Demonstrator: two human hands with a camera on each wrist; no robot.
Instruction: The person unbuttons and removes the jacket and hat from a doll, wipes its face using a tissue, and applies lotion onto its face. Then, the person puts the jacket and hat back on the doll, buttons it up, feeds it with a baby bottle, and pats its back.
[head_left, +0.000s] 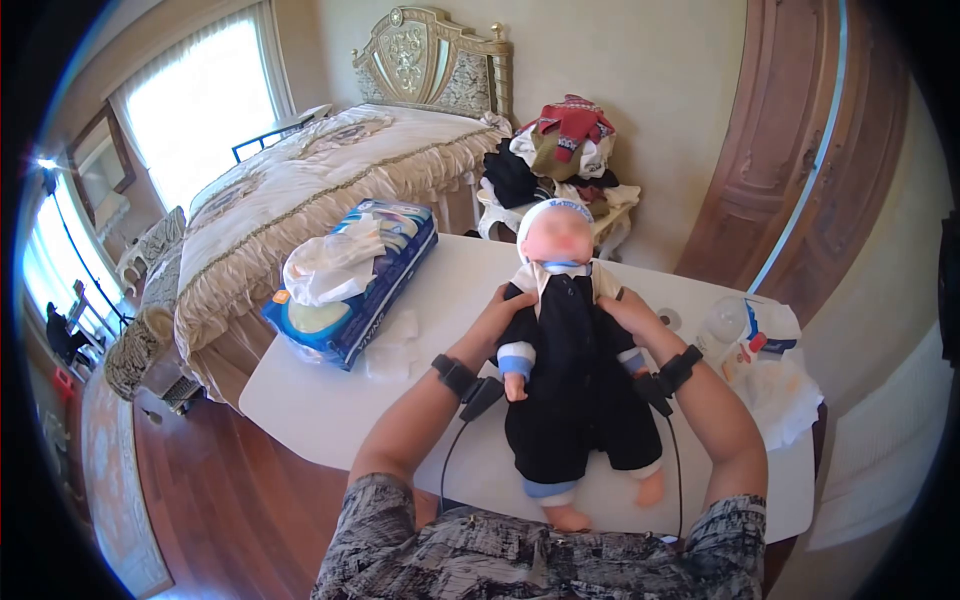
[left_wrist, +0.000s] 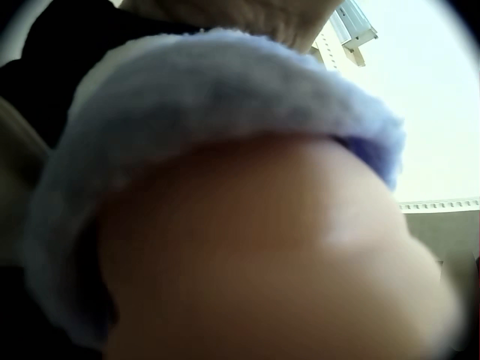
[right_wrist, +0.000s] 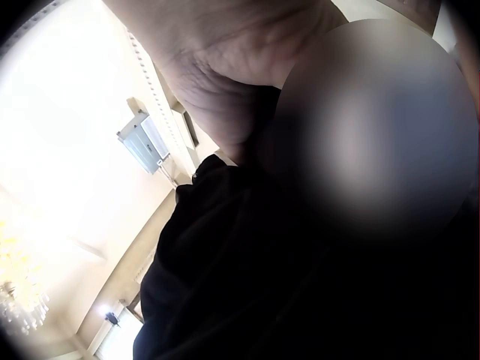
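Observation:
A baby doll [head_left: 565, 330] in a white cap, black outfit and blue-white cuffs lies face up along the white table, feet toward the person. My left hand [head_left: 506, 312] grips it at the upper side near one shoulder. On the opposite side my right hand [head_left: 627, 312] holds it just below the other shoulder, the fingers partly hidden behind the doll. The left wrist view is filled by the fluffy cuff [left_wrist: 225, 97] and the doll's bare arm [left_wrist: 262, 247]. In the right wrist view, black cloth [right_wrist: 240, 277] lies under my palm, beside a blurred round patch.
Left of the doll, a blue diaper pack [head_left: 385, 290] carries a wipes pack and a crumpled white cloth [head_left: 335, 262]. At the right stand a clear bottle [head_left: 722, 322] and a crumpled white sheet [head_left: 775, 395]. A clothes pile [head_left: 570, 150] and a bed [head_left: 330, 165] are behind the table.

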